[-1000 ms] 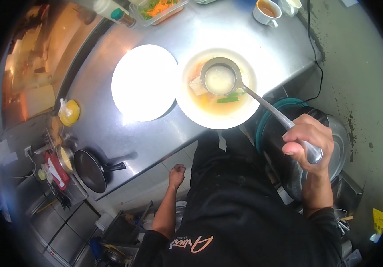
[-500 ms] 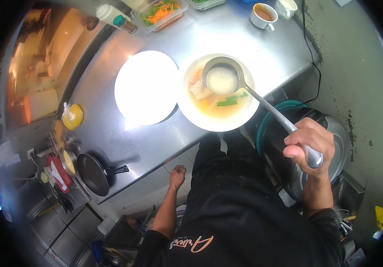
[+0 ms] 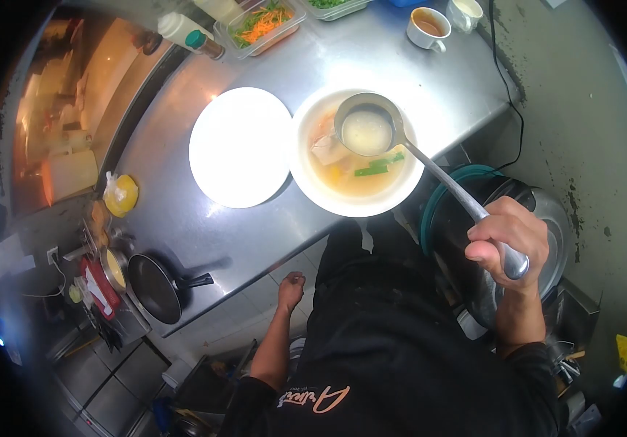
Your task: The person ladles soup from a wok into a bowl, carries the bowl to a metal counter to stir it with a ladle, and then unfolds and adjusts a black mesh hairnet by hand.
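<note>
In my right hand [image 3: 510, 240] is the long handle of a metal ladle [image 3: 441, 175], its fingers wrapped around the end. The ladle's cup holds a cloudy pale liquid and is over the white bowl [image 3: 313, 198]; I cannot tell whether it touches the soup. Broth, pale chunks and green vegetable pieces [image 3: 372, 171] show in the bowl. Left of the bowl, close against it, is a white plate [image 3: 241, 149], bright with glare. My left hand [image 3: 292, 290] hangs by my side below the counter edge, fingers curled, with nothing visible in it.
On the steel counter [image 3: 175, 211] stand a tub of shredded carrot and greens [image 3: 262, 25], a cup of brown sauce [image 3: 428, 29], bottles and a black frying pan [image 3: 155, 288]. A large dark pot-like vessel [image 3: 466, 240] is below my right arm. A black cord [image 3: 521, 120] hangs at right.
The ladle's cup has shifted slightly to the right over the bowl, still holding liquid. The camera view has moved a little. My left hand hangs as before.
</note>
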`<state>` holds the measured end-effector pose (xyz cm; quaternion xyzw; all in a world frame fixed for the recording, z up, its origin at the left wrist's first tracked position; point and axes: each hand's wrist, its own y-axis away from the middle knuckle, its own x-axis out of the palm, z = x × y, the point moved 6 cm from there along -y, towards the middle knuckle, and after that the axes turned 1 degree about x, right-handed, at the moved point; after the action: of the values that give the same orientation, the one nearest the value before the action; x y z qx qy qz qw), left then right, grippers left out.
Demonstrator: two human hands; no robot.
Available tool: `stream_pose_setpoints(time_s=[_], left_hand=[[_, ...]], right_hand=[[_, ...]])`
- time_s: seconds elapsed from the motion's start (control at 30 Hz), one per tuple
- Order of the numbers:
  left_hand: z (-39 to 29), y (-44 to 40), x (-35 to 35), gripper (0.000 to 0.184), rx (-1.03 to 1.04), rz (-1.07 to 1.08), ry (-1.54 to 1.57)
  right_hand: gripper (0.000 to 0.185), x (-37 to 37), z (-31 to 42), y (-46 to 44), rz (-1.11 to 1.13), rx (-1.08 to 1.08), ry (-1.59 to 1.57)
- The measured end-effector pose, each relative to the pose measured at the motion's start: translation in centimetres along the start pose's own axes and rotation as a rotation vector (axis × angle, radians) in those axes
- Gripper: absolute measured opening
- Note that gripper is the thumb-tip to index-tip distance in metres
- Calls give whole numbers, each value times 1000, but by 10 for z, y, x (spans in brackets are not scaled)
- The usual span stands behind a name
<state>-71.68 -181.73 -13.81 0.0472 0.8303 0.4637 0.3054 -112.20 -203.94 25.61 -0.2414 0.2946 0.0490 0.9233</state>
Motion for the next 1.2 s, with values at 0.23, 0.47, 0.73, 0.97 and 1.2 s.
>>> stream_pose_setpoints(time_s=[0.23, 0.47, 0.73, 0.97, 1.2], left_hand=[[2, 0, 0, 38, -3, 11, 10], [7, -2, 1, 38, 0, 23, 29], [5, 0, 0, 39, -10, 9, 45], [11, -1, 1, 40, -9, -5, 60], [17, -4, 3, 40, 0, 8, 32]], right_hand=[[29, -1, 1, 2, 2, -1, 11], [29, 0, 4, 2, 0, -14, 24], [29, 0, 7, 3, 1, -16, 37], [29, -1, 8, 6, -3, -10, 47], [29, -1, 10, 7, -2, -11, 59]])
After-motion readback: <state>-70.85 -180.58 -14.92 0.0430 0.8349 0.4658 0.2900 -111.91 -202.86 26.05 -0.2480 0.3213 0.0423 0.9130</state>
